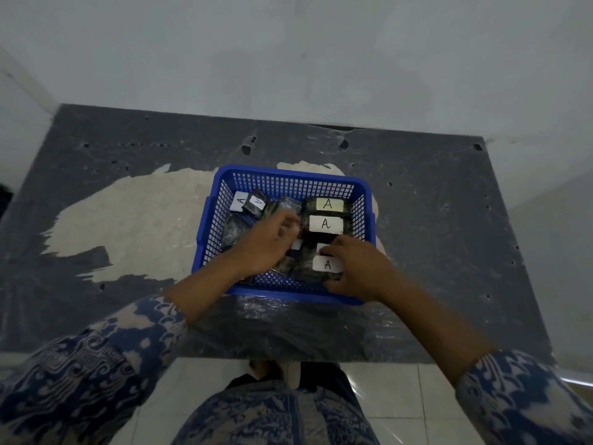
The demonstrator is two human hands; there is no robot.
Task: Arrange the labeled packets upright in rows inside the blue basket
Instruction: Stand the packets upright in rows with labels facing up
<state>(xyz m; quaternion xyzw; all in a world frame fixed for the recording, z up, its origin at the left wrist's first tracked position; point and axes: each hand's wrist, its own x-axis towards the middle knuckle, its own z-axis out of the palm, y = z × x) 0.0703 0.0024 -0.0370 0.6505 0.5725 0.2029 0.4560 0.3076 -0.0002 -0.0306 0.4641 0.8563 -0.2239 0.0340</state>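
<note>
A blue mesh basket (pixel 288 179) sits mid-table. Inside it lie dark plastic packets with white labels marked A. A row stands along the right side: one packet at the back (pixel 327 204), one behind the middle (pixel 325 224), one at the front (pixel 327 264). Loose packets lie jumbled on the left, two of them (pixel 239 201) (pixel 256 202) near the back left corner. My left hand (pixel 266 244) reaches into the basket's middle, fingers curled around a shiny packet (pixel 290 205). My right hand (pixel 356 268) grips the front right packet, partly hiding the one behind it.
The table (pixel 449 220) has a dark grey worn top with a large pale bare patch (pixel 134 220) left of the basket. A crinkled plastic sheet (pixel 288 329) covers the front edge. White walls stand behind, tiled floor below.
</note>
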